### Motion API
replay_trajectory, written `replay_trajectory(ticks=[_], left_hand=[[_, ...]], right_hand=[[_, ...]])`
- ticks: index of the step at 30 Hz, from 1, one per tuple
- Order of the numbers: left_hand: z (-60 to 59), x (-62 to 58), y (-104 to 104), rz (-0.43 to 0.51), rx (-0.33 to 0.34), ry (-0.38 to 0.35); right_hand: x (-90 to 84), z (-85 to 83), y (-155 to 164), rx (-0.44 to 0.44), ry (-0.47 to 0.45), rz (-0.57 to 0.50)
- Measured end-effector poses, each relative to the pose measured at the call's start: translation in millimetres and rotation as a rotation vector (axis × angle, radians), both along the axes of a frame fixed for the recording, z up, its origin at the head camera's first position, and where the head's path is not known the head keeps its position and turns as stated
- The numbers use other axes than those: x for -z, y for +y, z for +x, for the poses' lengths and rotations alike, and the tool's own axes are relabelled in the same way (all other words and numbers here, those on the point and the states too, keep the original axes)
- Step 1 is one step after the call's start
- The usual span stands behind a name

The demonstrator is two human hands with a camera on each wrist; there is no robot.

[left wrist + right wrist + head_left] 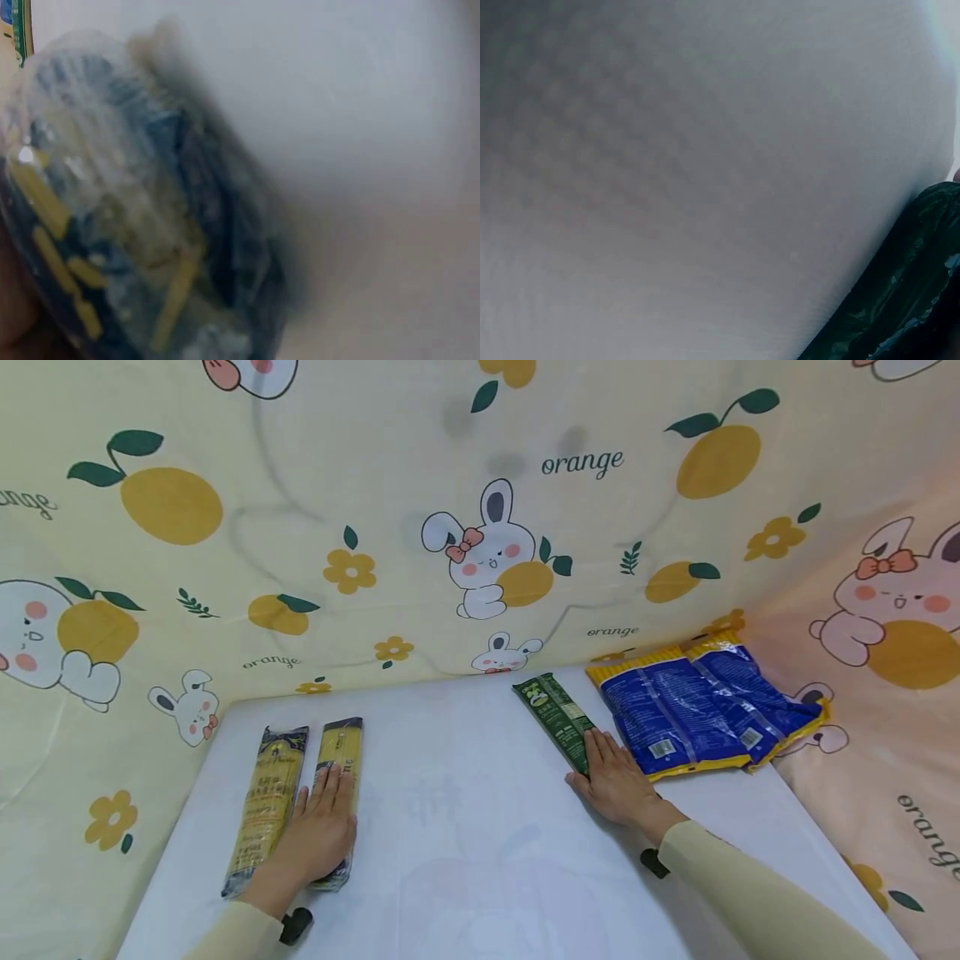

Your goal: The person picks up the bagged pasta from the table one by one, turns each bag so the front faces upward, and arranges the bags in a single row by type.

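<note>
My left hand [318, 839] lies with extended fingers on top of a long yellow pasta packet [342, 743] with dark ends. A second, similar pasta packet [270, 797] is just to its left on the table. In the left wrist view, the crinkled clear and dark blue end of a packet [135, 187] fills the left side. On the other side, my right hand [621, 785] rests its fingers on the lower end of a slim dark green packet [547, 710], which slants on the tabletop. The right wrist view shows only a corner of that green packet [900, 285].
Two blue packets with yellow edges [675, 718] lie overlapping at the table's back right, beside my right hand. The white table [465, 810] meets a cloth [375, 527] printed with rabbits and oranges along its back and sides.
</note>
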State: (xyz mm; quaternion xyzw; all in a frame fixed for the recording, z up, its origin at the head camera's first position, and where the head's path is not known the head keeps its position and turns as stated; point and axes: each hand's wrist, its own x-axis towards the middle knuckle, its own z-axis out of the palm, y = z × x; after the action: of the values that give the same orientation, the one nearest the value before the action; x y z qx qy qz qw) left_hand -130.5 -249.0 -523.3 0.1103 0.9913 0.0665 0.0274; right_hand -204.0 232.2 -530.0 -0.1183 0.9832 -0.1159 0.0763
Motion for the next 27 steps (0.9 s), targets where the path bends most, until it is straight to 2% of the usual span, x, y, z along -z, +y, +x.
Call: replay_trajectory(ticks=[3, 10, 17, 27], left_hand=[[0.2, 0.4, -4.2, -0.002, -0.012, -0.005], [0.8, 0.9, -9.2, 0.071, -0.035, -0.06], [0.6, 2.2, -10.0, 0.114, -0.024, -0.095], [0.9, 4.2, -8.3, 0.087, -0.019, -0.089]], right_hand=[[0.3, 0.0, -0.3, -0.003, 0.001, 0.007], [0.4, 1.0, -1.6, 0.006, 0.018, 0.005], [2.7, 3.3, -3.3, 0.01, 0.04, 0.013], [-3.3, 12.7, -28.5, 0.059, -0.072, -0.036]])
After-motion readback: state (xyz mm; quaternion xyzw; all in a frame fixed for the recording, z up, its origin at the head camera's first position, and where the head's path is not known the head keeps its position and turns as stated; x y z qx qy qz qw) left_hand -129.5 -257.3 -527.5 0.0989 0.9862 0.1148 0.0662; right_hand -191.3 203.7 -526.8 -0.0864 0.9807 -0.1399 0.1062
